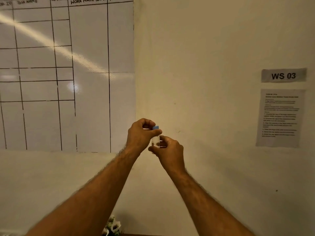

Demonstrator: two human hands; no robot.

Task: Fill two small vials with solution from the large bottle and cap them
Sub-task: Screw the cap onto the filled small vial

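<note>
We hold both hands raised in front of a cream wall, just below the centre of the view. Our left hand (142,133) has its fingers and thumb curled round a small blue cap (155,127), which sits at the top of a small clear vial (156,141). Whether the cap is screwed down or only resting there, we cannot tell. Our right hand (168,149) grips the lower part of the vial from the 4 o'clock side, fingers curled round the glass, thumb at its base. The vial stands roughly upright between the two hands; blur hides how full it is.

Toward 10 o'clock a whiteboard (88,79) is fixed to the wall, ruled into a grid with black lines and headed with handwritten words, among them "WORK FORCE NAME". A pale streak of reflected light crosses it diagonally. Toward 3 o'clock a grey label (283,75) reads "WS 03", and just beneath it hangs a printed sheet (279,118) whose text is too blurred to read.

At 6 o'clock, between our forearms at the bottom edge, white flowers (113,226) with green leaves show, beside a thin dark strip of surface (144,234).
</note>
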